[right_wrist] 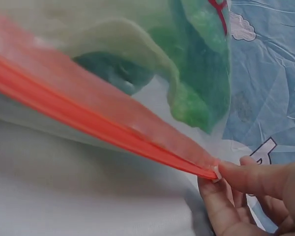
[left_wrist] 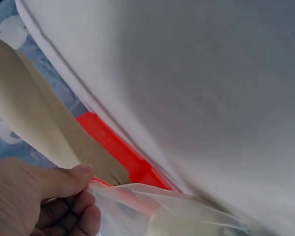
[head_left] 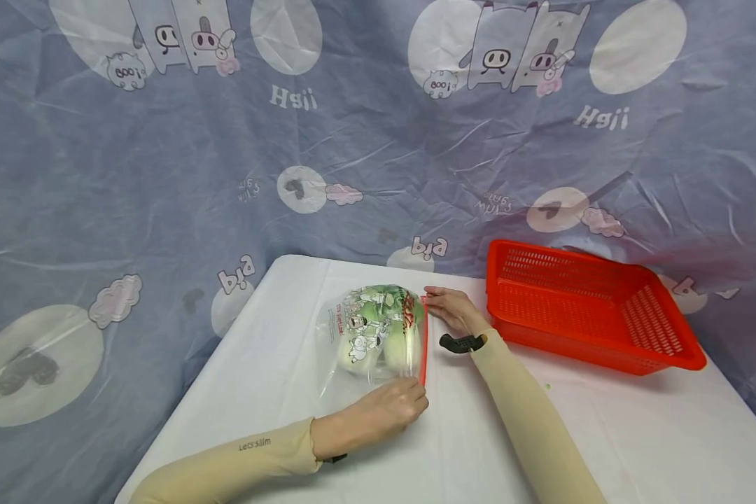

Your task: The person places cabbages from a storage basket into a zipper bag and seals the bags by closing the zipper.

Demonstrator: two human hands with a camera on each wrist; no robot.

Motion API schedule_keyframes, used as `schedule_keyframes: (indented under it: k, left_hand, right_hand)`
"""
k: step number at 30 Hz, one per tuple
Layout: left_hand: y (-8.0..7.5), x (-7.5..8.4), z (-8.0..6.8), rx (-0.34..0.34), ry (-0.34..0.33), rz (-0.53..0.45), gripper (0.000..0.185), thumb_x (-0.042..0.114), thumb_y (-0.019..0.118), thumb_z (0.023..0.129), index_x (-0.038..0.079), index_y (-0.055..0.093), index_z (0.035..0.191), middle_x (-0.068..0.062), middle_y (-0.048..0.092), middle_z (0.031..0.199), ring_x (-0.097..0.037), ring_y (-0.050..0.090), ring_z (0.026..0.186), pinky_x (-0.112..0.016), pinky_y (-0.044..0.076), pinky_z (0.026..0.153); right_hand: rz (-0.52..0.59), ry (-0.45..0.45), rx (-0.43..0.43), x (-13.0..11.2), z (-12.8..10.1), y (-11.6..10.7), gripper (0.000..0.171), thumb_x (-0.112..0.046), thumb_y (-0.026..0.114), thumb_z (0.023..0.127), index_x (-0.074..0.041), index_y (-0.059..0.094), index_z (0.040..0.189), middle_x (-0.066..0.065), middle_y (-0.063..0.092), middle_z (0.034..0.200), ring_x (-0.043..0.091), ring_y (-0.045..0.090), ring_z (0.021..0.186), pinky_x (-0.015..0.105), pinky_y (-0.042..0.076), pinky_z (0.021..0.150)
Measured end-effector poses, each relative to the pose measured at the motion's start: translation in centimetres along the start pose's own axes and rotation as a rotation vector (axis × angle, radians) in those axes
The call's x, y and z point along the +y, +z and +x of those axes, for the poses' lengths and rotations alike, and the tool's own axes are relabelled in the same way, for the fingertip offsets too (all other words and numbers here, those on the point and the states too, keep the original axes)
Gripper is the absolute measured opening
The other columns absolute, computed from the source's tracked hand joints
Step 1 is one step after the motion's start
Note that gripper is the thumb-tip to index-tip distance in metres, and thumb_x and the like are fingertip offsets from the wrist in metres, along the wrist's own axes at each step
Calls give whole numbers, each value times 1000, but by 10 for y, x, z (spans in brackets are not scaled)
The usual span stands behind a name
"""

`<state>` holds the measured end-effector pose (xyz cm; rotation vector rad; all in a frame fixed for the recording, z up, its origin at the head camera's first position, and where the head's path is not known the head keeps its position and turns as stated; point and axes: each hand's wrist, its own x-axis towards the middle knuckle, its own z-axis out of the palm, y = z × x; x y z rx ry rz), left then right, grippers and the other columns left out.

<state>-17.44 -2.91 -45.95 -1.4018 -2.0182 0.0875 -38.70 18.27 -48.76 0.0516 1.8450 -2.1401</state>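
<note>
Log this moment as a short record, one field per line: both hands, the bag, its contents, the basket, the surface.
left hand: pinches the near end of the red zip strip
right hand: pinches the far end of the same strip
bag: clear plastic with printed cartoon figures, lying on the table, strip facing the basket
contents: pale and green leafy vegetable
basket: red, perforated, apart from the bag on the person's right, nothing visible inside
table: white covering, blue cartoon-print sheet behind

A makeshift staged recording corner, not a real kitchen: a cartoon-pig printed sheet (head_left: pixel 378 140) hangs behind a white-covered table (head_left: pixel 277 336), an empty red plastic basket (head_left: pixel 586 308) just right of the hands.
</note>
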Motion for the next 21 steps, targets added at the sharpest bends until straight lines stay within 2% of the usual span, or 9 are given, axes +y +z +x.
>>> schedule_keyframes:
  k: [4,7,10,14,17,21]
  left_hand:
    - [-3,-3,2,-43,-57,-9,15,2,69,74,17,65,77,6,59,79,-9,55,79,-20,47,73]
    - [-8,-7,5,-56,-110,-52,13,3,69,79,15,69,81,6,60,82,-9,55,80,-19,47,72]
    - [-15,-12,8,-63,-171,-165,9,6,68,85,14,71,85,5,61,83,-9,55,79,-17,47,70]
    - [-22,-21,11,-61,-277,-370,9,13,65,92,12,74,91,5,62,83,-8,59,81,-14,48,72]
    - [-26,-30,11,-57,-355,-505,13,16,63,95,11,75,94,4,65,85,-7,60,82,-11,48,72]
    - [-29,-46,9,-69,-444,-663,18,17,60,96,8,75,99,4,68,87,-4,58,80,-11,46,71]
  right_hand:
    - [-30,-30,57,3,-1,-2,42,4,47,98,11,42,139,6,63,104,9,66,87,29,52,94]
    - [-74,-34,113,5,-3,-3,39,4,49,97,13,46,135,13,65,110,11,67,90,33,50,98]
    - [-63,-28,166,5,-4,-2,39,4,49,97,14,47,134,25,58,127,22,65,104,36,46,102]
    - [-50,-42,188,-4,-10,4,40,0,45,99,13,44,136,28,44,143,33,50,128,37,38,109]
    - [-152,-76,138,-14,-20,11,40,-6,43,101,12,45,137,28,43,144,35,42,136,40,34,113]
    - [-390,-160,67,-29,-47,23,40,-16,46,102,8,50,135,25,48,141,36,42,135,43,34,113]
